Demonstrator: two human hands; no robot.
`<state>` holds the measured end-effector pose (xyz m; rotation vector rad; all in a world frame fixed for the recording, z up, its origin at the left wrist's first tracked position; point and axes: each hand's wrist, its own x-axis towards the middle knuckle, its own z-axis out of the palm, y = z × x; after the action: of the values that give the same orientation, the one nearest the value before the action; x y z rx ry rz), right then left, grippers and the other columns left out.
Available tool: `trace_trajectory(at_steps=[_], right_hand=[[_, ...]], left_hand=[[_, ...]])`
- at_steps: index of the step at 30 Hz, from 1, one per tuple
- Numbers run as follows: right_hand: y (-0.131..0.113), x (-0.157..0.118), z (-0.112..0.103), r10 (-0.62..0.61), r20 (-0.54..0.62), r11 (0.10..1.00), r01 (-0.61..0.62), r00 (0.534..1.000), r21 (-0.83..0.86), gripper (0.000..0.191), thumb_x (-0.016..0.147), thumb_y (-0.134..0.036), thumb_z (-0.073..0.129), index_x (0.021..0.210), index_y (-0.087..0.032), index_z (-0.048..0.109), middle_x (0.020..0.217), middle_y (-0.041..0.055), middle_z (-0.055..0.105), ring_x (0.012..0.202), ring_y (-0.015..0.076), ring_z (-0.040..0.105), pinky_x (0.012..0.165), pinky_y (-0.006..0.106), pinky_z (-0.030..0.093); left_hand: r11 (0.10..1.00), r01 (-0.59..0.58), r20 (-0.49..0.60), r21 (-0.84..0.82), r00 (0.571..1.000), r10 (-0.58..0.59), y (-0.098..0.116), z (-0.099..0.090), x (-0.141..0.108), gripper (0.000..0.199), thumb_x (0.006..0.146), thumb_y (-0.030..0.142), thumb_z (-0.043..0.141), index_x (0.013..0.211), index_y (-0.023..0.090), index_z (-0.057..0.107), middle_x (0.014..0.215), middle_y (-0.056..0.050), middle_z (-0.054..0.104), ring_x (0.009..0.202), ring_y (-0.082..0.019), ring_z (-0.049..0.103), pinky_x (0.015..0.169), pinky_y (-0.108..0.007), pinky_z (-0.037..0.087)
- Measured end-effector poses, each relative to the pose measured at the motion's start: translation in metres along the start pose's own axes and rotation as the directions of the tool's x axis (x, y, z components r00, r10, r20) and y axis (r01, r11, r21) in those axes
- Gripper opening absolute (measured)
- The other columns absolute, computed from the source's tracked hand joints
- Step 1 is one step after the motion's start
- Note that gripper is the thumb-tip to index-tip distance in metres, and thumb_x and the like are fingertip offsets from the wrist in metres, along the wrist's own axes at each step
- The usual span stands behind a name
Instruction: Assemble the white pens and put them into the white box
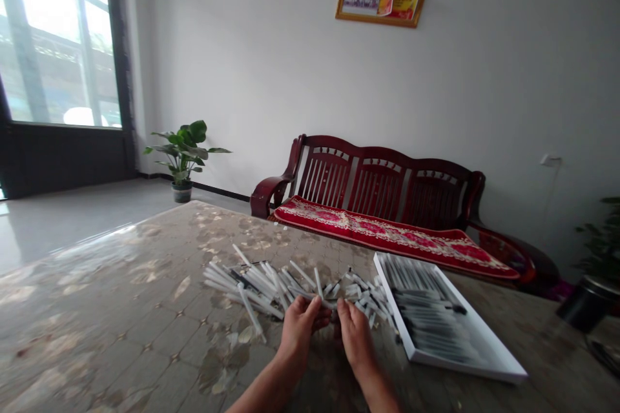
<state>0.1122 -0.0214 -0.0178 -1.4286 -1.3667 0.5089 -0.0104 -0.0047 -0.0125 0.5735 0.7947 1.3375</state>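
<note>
My left hand [301,324] and my right hand [353,328] come together over the near part of the table. Between their fingertips is a slim, pale pen [329,304], held roughly level; the fingers partly hide it, and its ends do not show clearly. Just beyond my left hand spreads a loose pile of whitish, translucent pen barrels [264,284], lying in several directions. Short, pale pen caps [368,297] are heaped beyond my right hand. To the right stands a shallow white box [494,361] with rows of dark-tipped pens [426,316] inside.
A patterned cloth [159,310] covers the table. Past its far edge is a dark red wooden bench [378,181] with a red floral cover [387,231]. A dark pot [588,303] with a plant is at the right edge; another potted plant [183,151] stands on the floor.
</note>
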Motion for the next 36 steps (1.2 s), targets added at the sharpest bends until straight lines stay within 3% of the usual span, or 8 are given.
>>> trace_trajectory(at_steps=[5,11,16,19,22,26,31,36], right_hand=[[-0.009,-0.003,-0.001,0.005,0.095,0.998,-0.011,0.995,0.069,0.044,0.085,-0.063,0.048,0.066,-0.024,0.055,0.06,-0.0005,0.059,0.059,0.0167,0.055,0.054,0.026,0.038],[-0.023,-0.006,0.005,0.426,0.223,0.81,-0.479,0.877,0.339,0.047,0.08,-0.067,0.047,0.057,-0.026,0.044,0.041,-0.0067,0.038,0.032,0.0107,0.028,0.035,0.025,0.017],[-0.021,0.0,-0.011,0.312,0.234,0.831,-0.384,0.921,0.403,0.051,0.079,-0.065,0.051,0.05,-0.025,0.042,0.037,-0.0071,0.035,0.032,0.0089,0.026,0.037,0.024,0.017],[-0.015,0.003,-0.023,0.213,0.234,0.857,-0.296,0.949,0.421,0.054,0.081,-0.063,0.049,0.045,-0.025,0.038,0.035,-0.0072,0.032,0.032,0.0086,0.024,0.038,0.025,0.017],[-0.011,0.005,-0.028,0.159,0.251,0.884,-0.251,0.955,0.393,0.054,0.082,-0.06,0.048,0.044,-0.025,0.035,0.035,-0.0071,0.031,0.033,0.0089,0.024,0.039,0.026,0.018],[-0.01,0.005,-0.024,0.127,0.293,0.911,-0.228,0.948,0.344,0.049,0.079,-0.06,0.051,0.048,-0.026,0.036,0.037,-0.0077,0.032,0.034,0.0093,0.023,0.038,0.026,0.018],[-0.003,0.011,-0.024,0.138,0.241,0.948,-0.199,0.961,0.248,0.043,0.083,-0.061,0.048,0.063,-0.024,0.053,0.049,-0.0045,0.05,0.04,0.0125,0.041,0.042,0.025,0.031],[0.001,0.012,-0.035,-0.076,0.19,0.983,0.105,0.979,-0.148,0.013,0.08,-0.028,0.06,0.087,-0.025,0.07,0.086,0.0022,0.071,0.083,0.0208,0.065,0.074,0.028,0.046]], left_hand=[[1.0,-0.018,0.02,0.015,1.0,0.017,-0.001,-0.001,-0.003,0.054,0.044,0.054,0.088,0.068,0.016,0.057,0.061,-0.003,0.069,0.06,-0.018,0.069,0.056,-0.025,0.054],[0.981,-0.182,0.095,0.07,0.98,0.176,0.002,0.002,-0.01,0.051,0.052,0.053,0.086,0.076,0.016,0.06,0.063,0.0,0.068,0.059,-0.016,0.067,0.054,-0.024,0.052],[0.995,0.017,0.257,0.096,0.966,-0.041,0.013,0.004,-0.014,0.045,0.058,0.045,0.086,0.084,0.016,0.063,0.073,-0.001,0.07,0.057,-0.012,0.065,0.048,-0.019,0.048],[0.947,0.281,0.339,0.157,0.885,-0.319,0.017,0.001,-0.013,0.035,0.072,0.042,0.077,0.088,0.013,0.066,0.073,-0.005,0.071,0.046,-0.006,0.057,0.039,-0.014,0.036],[0.838,0.497,0.388,0.226,0.743,-0.545,0.017,-0.002,-0.012,0.034,0.084,0.045,0.064,0.083,0.011,0.066,0.058,-0.003,0.064,0.034,-0.003,0.042,0.031,-0.012,0.021],[0.749,0.61,0.459,0.258,0.605,-0.651,0.018,-0.008,-0.013,0.039,0.086,0.048,0.061,0.076,0.011,0.065,0.046,0.003,0.05,0.03,-0.001,0.026,0.031,-0.013,0.01],[0.843,0.5,0.402,0.198,0.743,-0.535,0.017,-0.009,-0.014,0.03,0.07,0.038,0.081,0.072,0.011,0.066,0.052,0.0,0.059,0.037,-0.005,0.046,0.034,-0.014,0.029],[0.947,0.32,0.248,-0.03,0.92,-0.303,0.02,-0.004,-0.004,0.024,0.067,0.026,0.084,0.074,0.015,0.065,0.067,-0.001,0.069,0.048,-0.006,0.06,0.046,-0.014,0.048]])
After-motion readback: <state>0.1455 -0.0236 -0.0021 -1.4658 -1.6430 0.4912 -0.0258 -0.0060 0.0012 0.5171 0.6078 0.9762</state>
